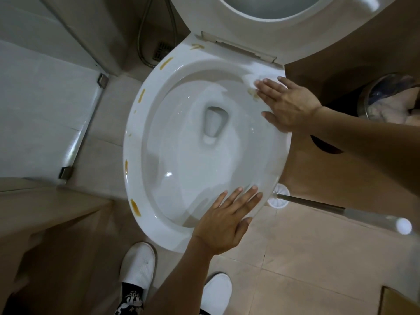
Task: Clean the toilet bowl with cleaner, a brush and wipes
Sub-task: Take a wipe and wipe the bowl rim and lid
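Standing in white shoes (138, 267) on beige floor tiles (295, 253), close against the front of the toilet bowl (181, 155). Resting the left hand (227, 221) on the near rim, fingers straight and spread, gripping nothing. Lying just right of that rim, a toilet brush (281, 196) with white round head and metal handle, untouched by either hand. Looking glossy, smooth and oval inside the bowl, white porcelain with water in the outlet. Showing several yellow-brown stains (135, 206) along the left rim, from near edge to hinge, so most rim cleaning seemingly left to do. Pressing the right hand (288, 105) flat on the far right rim, fingers extended over a whitish patch that may be a wipe; cannot tell for sure. Leaning raised beyond, the seat (261, 26), matte white plastic. Sitting at far right, a round metal bin (391, 98). No cleaner bottle visible.
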